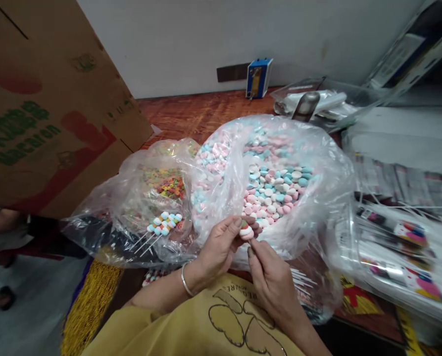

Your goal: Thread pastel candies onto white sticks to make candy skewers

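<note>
My left hand [221,242], a bangle on its wrist, pinches a small pink-and-white marshmallow [247,234] with a green and red bit at its top. Just below it, my right hand [274,274] is closed, thumb against fingers, close to the marshmallow's lower edge; what it grips is hidden. Beyond both hands lies a big clear bag of pink, white and blue marshmallows [270,195], its mouth open. To the left, several marshmallow skewers [164,223] with white sticks rest on plastic, beside a bag of small red, yellow and green ring-shaped pieces [171,187].
Loose white sticks [301,279] lie right of my right hand. Printed clear packets [402,257] are stacked at the right. A large cardboard box [53,109] stands at the left. Behind are a blue box-like device [258,78] and a clear plastic tray [339,116].
</note>
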Demonstrator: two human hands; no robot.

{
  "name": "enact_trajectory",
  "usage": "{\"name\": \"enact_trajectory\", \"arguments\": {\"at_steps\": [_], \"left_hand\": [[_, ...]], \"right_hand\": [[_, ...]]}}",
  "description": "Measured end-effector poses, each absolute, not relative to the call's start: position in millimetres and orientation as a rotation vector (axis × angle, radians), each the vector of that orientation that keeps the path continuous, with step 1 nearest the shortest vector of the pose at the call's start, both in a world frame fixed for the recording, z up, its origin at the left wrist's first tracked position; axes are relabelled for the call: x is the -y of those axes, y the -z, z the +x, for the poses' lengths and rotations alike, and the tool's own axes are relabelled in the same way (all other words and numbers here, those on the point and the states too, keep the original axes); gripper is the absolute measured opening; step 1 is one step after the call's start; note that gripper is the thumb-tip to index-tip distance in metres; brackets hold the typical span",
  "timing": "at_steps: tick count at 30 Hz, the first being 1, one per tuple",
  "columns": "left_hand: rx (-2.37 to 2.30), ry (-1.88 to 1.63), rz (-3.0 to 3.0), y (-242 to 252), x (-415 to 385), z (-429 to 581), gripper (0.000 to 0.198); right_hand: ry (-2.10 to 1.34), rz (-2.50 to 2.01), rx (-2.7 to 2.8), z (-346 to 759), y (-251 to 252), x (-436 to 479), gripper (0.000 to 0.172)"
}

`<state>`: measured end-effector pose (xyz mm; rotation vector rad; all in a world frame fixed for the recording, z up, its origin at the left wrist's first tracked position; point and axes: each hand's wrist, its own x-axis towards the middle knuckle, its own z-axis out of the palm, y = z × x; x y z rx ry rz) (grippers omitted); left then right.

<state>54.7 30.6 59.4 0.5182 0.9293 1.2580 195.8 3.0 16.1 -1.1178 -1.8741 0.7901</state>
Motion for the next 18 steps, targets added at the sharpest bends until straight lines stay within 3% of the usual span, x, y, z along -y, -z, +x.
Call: {"name": "enact_trajectory", "arguments": {"at_steps": [9, 18], "left_hand": [[-0.919, -1.164, 0.583, -34, -40, 87, 0.037], [-1.011, -1.018, 0.685, -9, -52, 102, 0.043]], "right_hand": [[-0.817, -1.418, 1.766, 217, 1, 4, 0.035], [-1.248, -1.385, 1.32, 217, 19, -17, 0.039]]}}
